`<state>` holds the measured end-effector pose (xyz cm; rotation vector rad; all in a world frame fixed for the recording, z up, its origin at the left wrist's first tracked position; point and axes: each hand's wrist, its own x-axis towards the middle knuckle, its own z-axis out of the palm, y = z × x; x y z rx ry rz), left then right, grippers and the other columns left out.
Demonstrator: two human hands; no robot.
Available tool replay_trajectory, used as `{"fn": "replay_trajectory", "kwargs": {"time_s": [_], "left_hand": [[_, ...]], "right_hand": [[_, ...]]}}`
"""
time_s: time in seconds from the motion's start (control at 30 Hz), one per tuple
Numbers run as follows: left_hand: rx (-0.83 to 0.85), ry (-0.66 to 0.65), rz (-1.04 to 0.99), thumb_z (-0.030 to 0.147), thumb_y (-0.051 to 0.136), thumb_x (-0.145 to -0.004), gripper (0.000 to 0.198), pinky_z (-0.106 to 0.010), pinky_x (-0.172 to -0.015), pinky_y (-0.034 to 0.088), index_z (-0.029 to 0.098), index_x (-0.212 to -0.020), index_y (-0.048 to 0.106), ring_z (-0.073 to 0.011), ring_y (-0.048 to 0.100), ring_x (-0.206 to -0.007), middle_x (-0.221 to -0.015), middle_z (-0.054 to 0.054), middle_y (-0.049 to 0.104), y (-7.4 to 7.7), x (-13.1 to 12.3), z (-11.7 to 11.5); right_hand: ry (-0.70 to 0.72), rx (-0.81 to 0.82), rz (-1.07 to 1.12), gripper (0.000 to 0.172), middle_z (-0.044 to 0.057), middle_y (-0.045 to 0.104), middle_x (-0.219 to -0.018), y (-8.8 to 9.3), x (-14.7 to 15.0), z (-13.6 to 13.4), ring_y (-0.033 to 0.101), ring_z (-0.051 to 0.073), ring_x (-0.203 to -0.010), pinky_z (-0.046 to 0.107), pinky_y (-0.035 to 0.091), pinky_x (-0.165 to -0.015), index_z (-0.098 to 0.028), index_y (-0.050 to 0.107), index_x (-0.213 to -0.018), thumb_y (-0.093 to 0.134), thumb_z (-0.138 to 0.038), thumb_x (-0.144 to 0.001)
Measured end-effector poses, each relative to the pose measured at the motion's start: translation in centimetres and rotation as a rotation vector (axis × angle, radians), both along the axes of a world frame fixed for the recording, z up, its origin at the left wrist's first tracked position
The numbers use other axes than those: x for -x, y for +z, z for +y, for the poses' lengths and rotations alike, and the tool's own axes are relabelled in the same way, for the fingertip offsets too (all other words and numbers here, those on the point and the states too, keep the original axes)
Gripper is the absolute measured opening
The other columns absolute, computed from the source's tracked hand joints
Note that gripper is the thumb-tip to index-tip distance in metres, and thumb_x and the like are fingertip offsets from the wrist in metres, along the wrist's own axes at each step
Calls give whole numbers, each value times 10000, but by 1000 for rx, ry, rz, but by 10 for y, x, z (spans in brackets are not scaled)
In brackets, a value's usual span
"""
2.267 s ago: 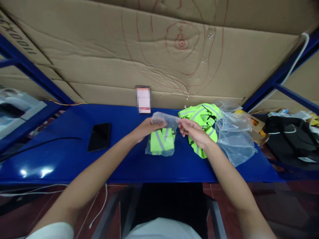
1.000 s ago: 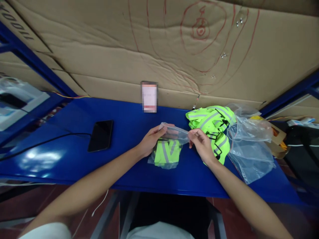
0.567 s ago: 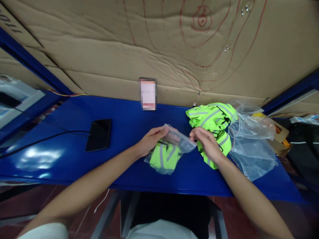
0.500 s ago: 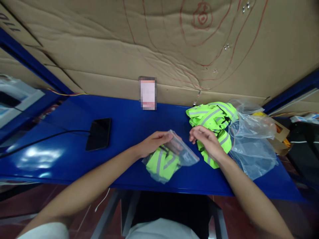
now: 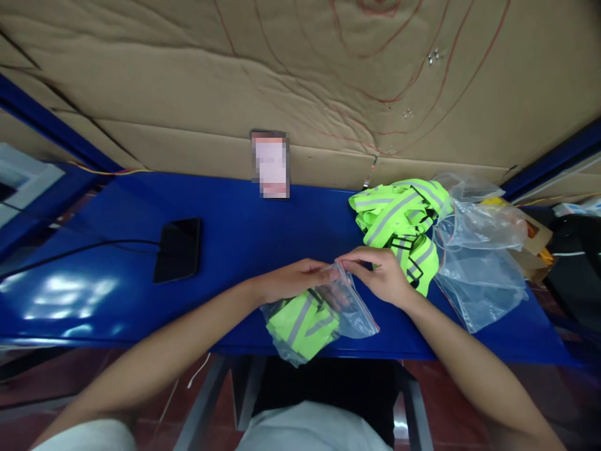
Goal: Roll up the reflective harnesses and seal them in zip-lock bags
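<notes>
A clear zip bag [image 5: 359, 316] with a red line along its seal holds a folded neon-green reflective strap [image 5: 300, 326]. My left hand [image 5: 300, 280] grips the bag near its mouth, some fingers showing through the plastic. At the upper corner of the seal, my right hand [image 5: 375, 269] pinches the bag's edge between thumb and fingers. Just beyond my right hand lies a heap of neon-green reflective straps [image 5: 399, 210] with grey stripes and black buckles.
Clear plastic bags [image 5: 483, 275] lie right of the heap, by a cardboard box [image 5: 535, 241]. A black phone-like device [image 5: 178, 250] with a cable rests on the blue table [image 5: 225, 219]. A blurred-out upright item [image 5: 271, 166] leans against the cardboard wall [image 5: 188, 94].
My right hand has moved left from beside the strap heap and now pinches the bag's sealing edge. My left hand keeps its hold on the bag. The view has shifted slightly.
</notes>
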<state>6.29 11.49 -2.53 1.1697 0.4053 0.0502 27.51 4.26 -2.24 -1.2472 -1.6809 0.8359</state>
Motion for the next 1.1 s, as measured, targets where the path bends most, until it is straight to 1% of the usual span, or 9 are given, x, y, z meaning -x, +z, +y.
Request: {"fn": "replay_trajectory", "kwargs": {"time_s": [0.1,0.2,0.27,0.37,0.5,0.73,0.8,0.97,1.1], "left_hand": [[0,56,3,564,695,-911,497,-385,-908,588,144,-1176,719,-247,778,-885,-982,-122,805,0,1,2],[-152,194,11,547,743,-873,438,-336,-925,565,162,-1082,759,-234,753,-976,-1012,-83,802,-1,0,4],[-240,311,30,530,769,-850,398,-292,-886,556,166,-1012,781,-213,742,-956,-993,-57,800,0,0,5],[-187,398,36,554,721,-880,423,-276,-763,567,144,-971,777,-188,740,-791,-888,-62,795,2,0,6],[-171,446,6,573,673,-913,466,-268,-681,578,127,-1015,760,-178,735,-675,-784,-64,776,-3,0,7],[-513,523,-2,520,590,-982,432,-243,-671,591,126,-964,767,-165,731,-680,-761,-62,763,-6,1,5],[-490,552,-22,499,630,-962,383,-249,-665,607,139,-956,760,-164,733,-681,-794,-51,761,-6,0,5],[-241,677,-101,471,786,-842,335,-329,-640,662,154,-896,694,-170,712,-673,-810,-17,715,-14,-5,7],[-282,688,-112,481,759,-868,338,-297,-626,648,158,-872,659,-152,691,-683,-813,-17,696,-18,-5,8]], "right_hand": [[2,0,-13,204,45,780,-956,1,-2,1,720,174,-860,301,555,-775,-228,776,-1013,611,-347,-994],[-12,137,96,282,52,749,-996,0,1,2,702,168,-877,282,554,-729,-223,719,-1132,569,-427,-1008],[6,237,154,344,53,723,-1018,-2,2,3,685,162,-872,275,550,-731,-211,672,-1175,647,-472,-951],[24,363,164,390,21,689,-899,-5,2,4,638,135,-766,261,518,-701,-190,663,-1066,777,-484,-837],[13,430,216,343,-13,642,-762,-6,-3,5,580,105,-664,233,453,-620,-176,667,-917,779,-488,-829],[-6,420,211,324,-16,625,-760,-3,0,6,559,102,-645,232,430,-593,-180,665,-895,753,-488,-842],[10,411,200,312,-20,619,-747,-3,1,6,563,104,-633,236,434,-591,-184,656,-886,740,-483,-854],[8,397,186,291,-6,667,-774,-4,-2,7,597,110,-648,239,456,-616,-185,676,-887,737,-468,-861],[-10,407,161,293,0,693,-736,-4,-5,7,621,123,-634,240,462,-604,-182,713,-872,770,-466,-829]]}}
